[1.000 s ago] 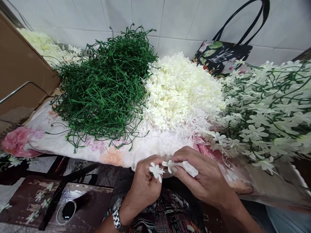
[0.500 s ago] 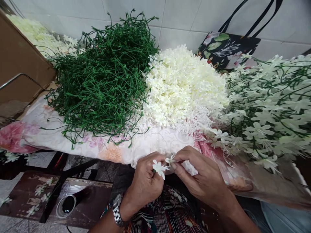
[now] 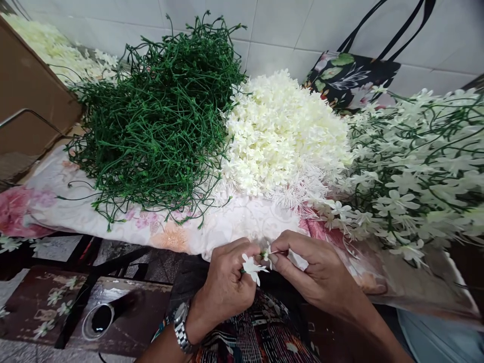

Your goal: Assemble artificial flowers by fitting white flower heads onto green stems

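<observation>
My left hand (image 3: pixel 226 280) is closed around a thin green stem with a small white flower (image 3: pixel 251 266) sticking out between its fingers. My right hand (image 3: pixel 311 272) pinches a second small white blossom (image 3: pixel 266 251) against the stem's tip, the two hands touching. Both are low in the middle, just in front of a floral cloth (image 3: pixel 242 222). On the cloth lie a heap of green stems (image 3: pixel 159 121), a heap of loose white blossoms (image 3: pixel 283 136) and, at the right, finished sprigs with flowers (image 3: pixel 412 166).
A black floral tote bag (image 3: pixel 350 75) leans on the tiled wall behind. A cardboard box (image 3: pixel 26 96) with more white blossoms stands at the far left. A dark stool with a round hole (image 3: pixel 94 317) sits at the lower left. A wristwatch (image 3: pixel 180 330) is on my left wrist.
The right hand has brought its blossom closer to the stem held in the left hand, so the two flowers now nearly touch. The view shifted slightly.
</observation>
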Tool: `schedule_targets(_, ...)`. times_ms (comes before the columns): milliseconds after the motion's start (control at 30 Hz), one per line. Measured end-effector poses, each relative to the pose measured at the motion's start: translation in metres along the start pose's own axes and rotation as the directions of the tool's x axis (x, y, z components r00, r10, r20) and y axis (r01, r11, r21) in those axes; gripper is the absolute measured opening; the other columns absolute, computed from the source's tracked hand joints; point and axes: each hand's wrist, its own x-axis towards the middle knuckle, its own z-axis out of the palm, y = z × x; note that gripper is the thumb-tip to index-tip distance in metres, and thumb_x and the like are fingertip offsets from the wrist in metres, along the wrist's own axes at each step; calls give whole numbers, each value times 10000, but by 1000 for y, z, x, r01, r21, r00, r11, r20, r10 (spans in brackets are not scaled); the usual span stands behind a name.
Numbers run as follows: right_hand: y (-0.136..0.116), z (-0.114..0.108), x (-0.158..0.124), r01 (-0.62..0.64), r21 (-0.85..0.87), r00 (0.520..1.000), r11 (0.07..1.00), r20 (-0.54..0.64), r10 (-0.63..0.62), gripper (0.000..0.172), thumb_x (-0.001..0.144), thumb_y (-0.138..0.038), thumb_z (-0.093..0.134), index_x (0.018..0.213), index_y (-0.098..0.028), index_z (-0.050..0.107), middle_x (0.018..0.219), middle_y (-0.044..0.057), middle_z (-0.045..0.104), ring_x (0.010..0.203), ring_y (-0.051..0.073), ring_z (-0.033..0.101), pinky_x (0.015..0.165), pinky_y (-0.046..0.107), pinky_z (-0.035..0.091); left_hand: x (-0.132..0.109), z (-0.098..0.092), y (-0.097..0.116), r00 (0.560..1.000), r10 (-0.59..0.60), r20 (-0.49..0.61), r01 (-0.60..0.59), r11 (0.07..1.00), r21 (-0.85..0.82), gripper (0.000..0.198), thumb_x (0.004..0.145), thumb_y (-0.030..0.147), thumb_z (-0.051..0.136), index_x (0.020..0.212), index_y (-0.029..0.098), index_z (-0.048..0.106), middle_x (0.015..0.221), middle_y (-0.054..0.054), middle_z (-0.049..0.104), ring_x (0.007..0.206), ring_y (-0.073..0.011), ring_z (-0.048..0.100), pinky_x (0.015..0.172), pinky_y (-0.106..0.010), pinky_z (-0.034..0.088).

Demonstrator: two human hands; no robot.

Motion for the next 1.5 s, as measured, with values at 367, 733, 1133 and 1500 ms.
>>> schedule_targets(367,4,4,-3,131,-129,991,983,42,-126,160,832,-72,449,758,-162,559,615,4,556,564,104,508,513,207,394,1,1,-3,993,106,52,-112,983,148,210,544,7,368,610,206,358,541,28,355,493,-122,356,475,-255,241)
schedule_targets(733,10,9,-6,146,-141,986,979,97,-133,223,882,-95,386,747,-167,549,631,15,523,582,121,467,512,234,385,3,3,-5,979,195,54,-201,923,328,228,444,32,367,573,218,340,518,21,393,491,-135,358,467,-262,226)
schedule_targets(1133,-4,-11,-6,173,-168,975,970,-107,-192,162,837,-118,520,986,-179,542,861,57,625,794,148,590,695,256,498,8,-17,10,932,-339,130,363,870,-334,218,783,250,478,585,163,506,531,20,453,503,-102,393,470,-215,319)
schedule_targets(1500,-12,-4,-1,224,-30,974,974,-12,-225,108,835,-74,496,870,-135,579,753,48,567,702,126,538,610,237,463,8,-18,18,875,-432,218,484,786,-385,314,744,353,589,524,146,503,501,42,359,522,-89,282,487,-225,246)
